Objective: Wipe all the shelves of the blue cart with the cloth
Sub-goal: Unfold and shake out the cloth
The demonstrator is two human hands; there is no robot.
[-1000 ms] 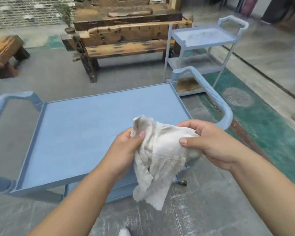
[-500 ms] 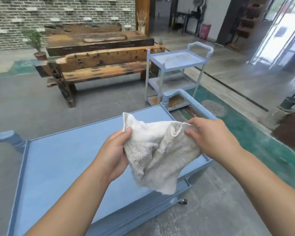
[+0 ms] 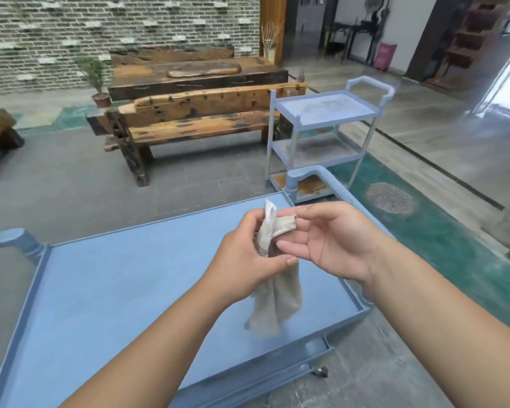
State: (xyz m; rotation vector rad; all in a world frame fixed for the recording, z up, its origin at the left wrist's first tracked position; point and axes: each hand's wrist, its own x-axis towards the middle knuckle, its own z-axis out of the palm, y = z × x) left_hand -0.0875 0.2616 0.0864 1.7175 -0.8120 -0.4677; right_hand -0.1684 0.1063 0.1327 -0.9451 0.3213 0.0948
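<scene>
A blue cart stands right in front of me, its flat top shelf bare; a lower shelf edge shows beneath the near rim. Over the right half of the top shelf I hold a dirty whitish cloth. My left hand is closed around its gathered upper part, and most of the cloth hangs down below it. My right hand pinches the cloth's top corner between thumb and forefinger, the other fingers spread. The cloth hangs just above the shelf surface.
A second, paler blue three-shelf cart stands beyond the right handle. Behind it are a rough wooden bench and a long wooden table by a brick wall. A green floor strip runs along the right.
The cloth was spread wide between both hands; now it is bunched in my left hand and hangs narrow. The view has tilted up, showing more of the room.
</scene>
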